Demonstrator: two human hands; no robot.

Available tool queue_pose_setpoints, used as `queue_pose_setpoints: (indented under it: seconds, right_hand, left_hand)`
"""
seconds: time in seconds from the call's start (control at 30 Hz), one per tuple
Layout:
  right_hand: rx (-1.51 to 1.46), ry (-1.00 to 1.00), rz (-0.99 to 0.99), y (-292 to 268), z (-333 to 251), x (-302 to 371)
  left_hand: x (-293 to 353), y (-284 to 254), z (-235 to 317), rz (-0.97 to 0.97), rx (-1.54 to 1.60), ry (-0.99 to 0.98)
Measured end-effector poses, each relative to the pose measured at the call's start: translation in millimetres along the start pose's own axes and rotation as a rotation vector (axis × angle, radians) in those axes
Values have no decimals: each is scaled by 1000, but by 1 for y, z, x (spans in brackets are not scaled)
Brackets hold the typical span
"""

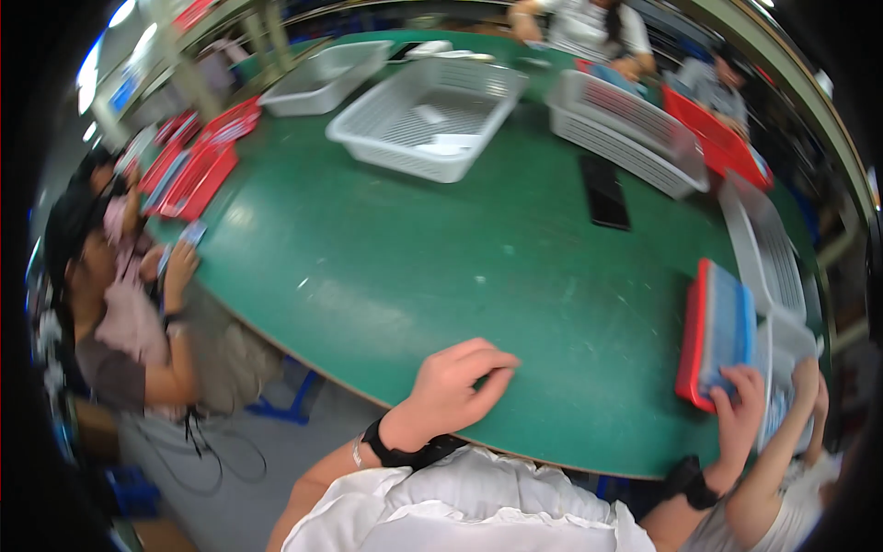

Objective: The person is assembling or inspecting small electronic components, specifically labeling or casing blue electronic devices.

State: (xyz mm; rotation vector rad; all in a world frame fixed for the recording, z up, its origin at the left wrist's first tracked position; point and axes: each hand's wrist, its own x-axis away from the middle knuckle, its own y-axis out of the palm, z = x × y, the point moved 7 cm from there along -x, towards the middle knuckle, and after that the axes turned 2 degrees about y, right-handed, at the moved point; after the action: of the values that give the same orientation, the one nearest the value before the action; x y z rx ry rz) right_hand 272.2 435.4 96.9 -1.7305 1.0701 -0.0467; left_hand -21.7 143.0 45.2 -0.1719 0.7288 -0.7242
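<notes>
Left hand [460, 382] held half-curled above near edge of tabletop [386, 248], nothing gripped. Right hand [740, 405] bent over near end of red tray [692, 345] and its blue contents [729, 317]; whether gripped or merely touched, cannot be told. Red tray placed by tabletop's right edge. Step in hand judged: tray or contents being handled one-handed. Next move judged to call for sure finger hold, clearance from grey bin [789, 336] just beside, where co-worker's hands [809, 386] are placed. Phone [605, 191] left toward far right corner; grey basket [418, 166] set toward far edge.
</notes>
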Motion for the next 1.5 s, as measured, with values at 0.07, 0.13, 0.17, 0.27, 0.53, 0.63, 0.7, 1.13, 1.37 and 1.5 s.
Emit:
queue_pose_setpoints:
  seconds: [0.07, 0.13, 0.17, 0.27, 0.53, 0.63, 0.7, 1.13, 1.37, 1.5]
  right_hand:
    - [-4, 25, 6, 2, 7, 9]
    - [-19, 12, -11, 4, 8, 10]
    - [-13, 19, -45, 5, 5, 8]
    - [-1, 18, -96, 7, -6, -2]
    - [70, -99, -73, 8, -20, -7]
    - [71, -17, -76, 7, -17, -6]
    - [135, -46, -105, 8, -18, -6]
    - [-79, 82, -302, 17, 12, -18]
    - [-81, -18, -299, 14, 7, -22]
    - [131, -65, -222, 5, -23, -22]
  left_hand:
    - [5, -7, -1, 30, -25, -16]
    - [10, -8, 1, 4, -23, 1]
    - [9, -10, 0, 27, -33, -7]
    - [6, -8, 0, 25, -30, 13]
    - [5, -4, -2, -8, -44, 14]
    - [6, -2, -3, -15, -51, 17]
    - [6, -3, -3, -14, -57, 17]
    - [6, -2, -4, -28, -97, 29]
    - [9, 0, -2, -30, -118, 26]
    - [7, 1, -4, -35, -103, 52]
